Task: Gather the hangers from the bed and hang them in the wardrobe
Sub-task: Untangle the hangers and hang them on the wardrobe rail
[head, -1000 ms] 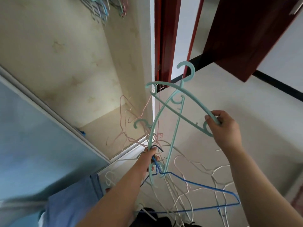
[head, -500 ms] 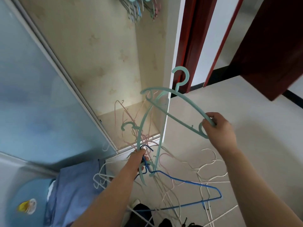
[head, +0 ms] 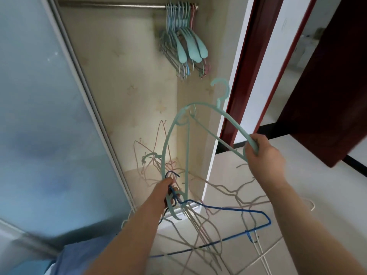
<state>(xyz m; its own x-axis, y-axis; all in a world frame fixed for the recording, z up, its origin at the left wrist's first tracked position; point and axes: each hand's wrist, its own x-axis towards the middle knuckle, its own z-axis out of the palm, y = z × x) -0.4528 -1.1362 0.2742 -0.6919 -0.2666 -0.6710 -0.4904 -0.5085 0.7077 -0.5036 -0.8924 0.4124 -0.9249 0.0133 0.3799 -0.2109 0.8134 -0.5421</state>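
The teal hanger [head: 206,124] is gripped at its shoulder end by the right hand [head: 262,153], hook up, with the wardrobe rail [head: 111,5] up and to the left. The tangled bunch [head: 196,215] is clutched in the left hand [head: 168,192], probably snagged on it.

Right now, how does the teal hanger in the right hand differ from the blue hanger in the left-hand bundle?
The teal hanger is thick plastic; the blue hanger is thin wire. The teal one is gripped at one end by the right hand, hook up toward the wardrobe rail; the blue one dangles low, held among tangled wire hangers by the left hand. Neither is on the rail yet.
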